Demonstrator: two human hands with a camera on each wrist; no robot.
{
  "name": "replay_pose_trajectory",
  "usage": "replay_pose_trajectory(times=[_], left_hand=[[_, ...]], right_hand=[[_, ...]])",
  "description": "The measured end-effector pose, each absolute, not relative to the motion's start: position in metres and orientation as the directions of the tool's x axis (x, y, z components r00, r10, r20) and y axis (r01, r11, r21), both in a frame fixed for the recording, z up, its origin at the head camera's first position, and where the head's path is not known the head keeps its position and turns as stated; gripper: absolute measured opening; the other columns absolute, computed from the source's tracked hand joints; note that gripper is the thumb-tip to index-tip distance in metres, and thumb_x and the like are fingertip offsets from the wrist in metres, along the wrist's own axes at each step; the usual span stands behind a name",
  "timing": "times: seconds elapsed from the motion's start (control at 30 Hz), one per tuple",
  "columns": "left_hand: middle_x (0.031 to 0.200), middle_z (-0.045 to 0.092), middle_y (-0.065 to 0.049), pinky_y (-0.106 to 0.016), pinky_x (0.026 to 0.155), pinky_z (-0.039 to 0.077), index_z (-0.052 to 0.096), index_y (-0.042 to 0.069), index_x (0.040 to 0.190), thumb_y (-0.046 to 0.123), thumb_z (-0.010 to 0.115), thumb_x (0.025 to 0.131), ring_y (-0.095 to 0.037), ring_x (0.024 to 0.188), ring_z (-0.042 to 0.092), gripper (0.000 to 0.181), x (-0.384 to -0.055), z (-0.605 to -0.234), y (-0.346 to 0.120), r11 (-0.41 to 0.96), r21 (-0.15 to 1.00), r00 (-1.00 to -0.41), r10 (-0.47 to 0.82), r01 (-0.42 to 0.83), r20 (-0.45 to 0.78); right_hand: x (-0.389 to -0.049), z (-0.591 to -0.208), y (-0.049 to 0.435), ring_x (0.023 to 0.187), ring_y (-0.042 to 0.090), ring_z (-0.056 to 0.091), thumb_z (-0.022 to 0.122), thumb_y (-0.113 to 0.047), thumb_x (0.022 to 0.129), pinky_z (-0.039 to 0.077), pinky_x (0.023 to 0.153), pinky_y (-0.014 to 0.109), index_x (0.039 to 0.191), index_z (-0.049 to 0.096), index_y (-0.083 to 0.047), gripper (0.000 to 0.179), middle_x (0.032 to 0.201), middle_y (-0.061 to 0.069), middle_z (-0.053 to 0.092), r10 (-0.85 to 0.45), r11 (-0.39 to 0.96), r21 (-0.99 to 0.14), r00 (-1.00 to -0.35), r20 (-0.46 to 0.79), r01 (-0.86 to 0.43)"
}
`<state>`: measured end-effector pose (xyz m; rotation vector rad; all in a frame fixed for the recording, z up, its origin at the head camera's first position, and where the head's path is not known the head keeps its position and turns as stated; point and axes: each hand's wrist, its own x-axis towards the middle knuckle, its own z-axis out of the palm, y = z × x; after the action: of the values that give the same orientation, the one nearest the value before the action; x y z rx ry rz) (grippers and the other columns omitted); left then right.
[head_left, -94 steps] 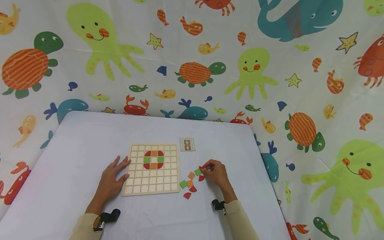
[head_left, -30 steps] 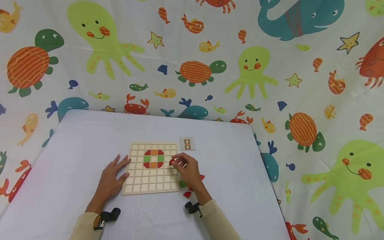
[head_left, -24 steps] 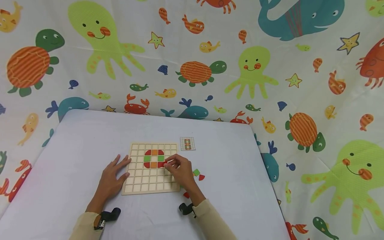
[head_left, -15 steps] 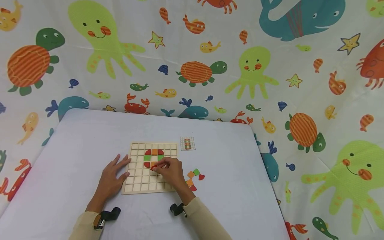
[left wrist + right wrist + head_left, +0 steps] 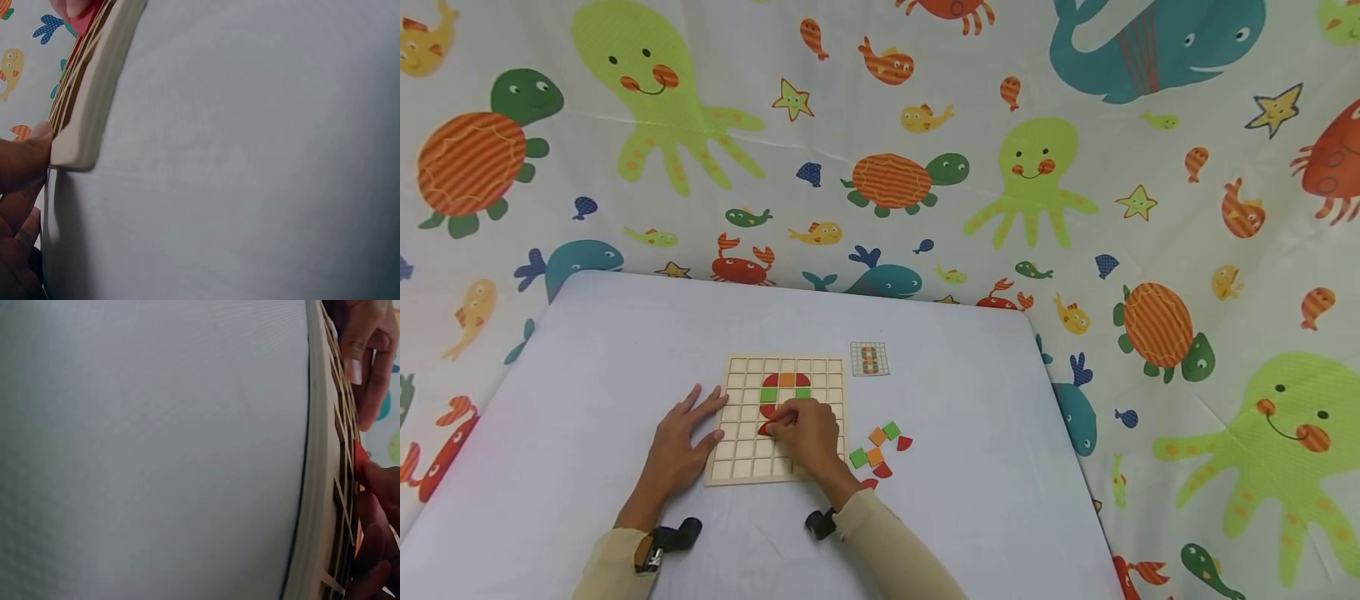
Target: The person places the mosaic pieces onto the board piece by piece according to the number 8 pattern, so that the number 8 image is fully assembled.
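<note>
Your right hand is positioned over the wooden grid board, fingers clamped on the red quarter-round piece. The held piece is located just below the lower-left red corner piece of the placed pattern; you cannot tell whether it touches the board. Your left hand is set at the board's left edge with its fingers apart, the thumb contacting that edge. In the visible part of the pattern, the upper row carries an orange square between two red pieces; below it, one green square sits at each side of a bare cell. Your right hand conceals the remainder of the lower row. To the right of the board, on the white tabletop, note the loose pieces: two green tiles, two orange tiles and three red quarter-rounds. The pattern card lies flat on the tabletop, just beside the board's upper right corner.
</note>
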<state>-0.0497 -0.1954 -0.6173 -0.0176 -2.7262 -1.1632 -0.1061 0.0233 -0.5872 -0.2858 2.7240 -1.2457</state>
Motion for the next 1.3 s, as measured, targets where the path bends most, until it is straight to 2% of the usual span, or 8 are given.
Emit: replay_pose_trajectory(times=[0.4,0.63,1.0,1.3], left_hand=[[0.162,0.049,-0.022,-0.082,0.116,0.026,0.059,0.009,0.149,0.005,0.075,0.093,-0.056,0.154,0.032,0.059,-0.05,-0.617,-0.195,0.697,0.714,-0.986,-0.062,0.068,0.155],[0.162,0.048,-0.021,-0.08,0.118,0.024,0.059,0.01,0.15,0.005,0.075,0.094,-0.054,0.156,0.031,0.058,-0.05,-0.617,-0.195,0.69,0.72,-0.987,-0.06,0.066,0.148],[0.163,0.048,-0.021,-0.08,0.119,0.025,0.059,0.01,0.15,0.006,0.075,0.094,-0.054,0.156,0.031,0.059,-0.049,-0.618,-0.194,0.692,0.719,-0.987,-0.064,0.063,0.149],[0.163,0.048,-0.022,-0.081,0.116,0.026,0.059,0.01,0.15,0.006,0.076,0.093,-0.056,0.155,0.032,0.06,-0.05,-0.617,-0.194,0.698,0.714,-0.987,-0.068,0.056,0.143]], right_hand=[[-0.105,-0.591,0.019,0.07,-0.007,0.054,0.09,-0.028,0.087,0.041,0.061,0.018,0.085,0.082,-0.027,0.008,0.075,-0.019,0.07,-0.247,0.715,-0.678,-0.969,-0.014,-0.173],[-0.106,-0.592,0.032,0.074,-0.006,0.056,0.089,-0.028,0.087,0.043,0.066,0.016,0.092,0.083,-0.027,0.008,0.083,-0.019,0.072,-0.255,0.652,-0.738,-0.967,0.006,-0.176],[-0.11,-0.575,0.081,0.069,0.0,0.056,0.087,-0.023,0.089,0.05,0.061,0.018,0.099,0.083,-0.018,0.012,0.083,-0.009,0.074,-0.222,0.526,-0.839,-0.975,0.026,-0.142],[-0.116,-0.58,0.134,0.065,0.007,0.055,0.087,-0.019,0.089,0.047,0.057,0.02,0.1,0.083,-0.016,0.012,0.08,-0.006,0.076,-0.124,0.514,-0.851,-0.991,0.046,-0.103]])
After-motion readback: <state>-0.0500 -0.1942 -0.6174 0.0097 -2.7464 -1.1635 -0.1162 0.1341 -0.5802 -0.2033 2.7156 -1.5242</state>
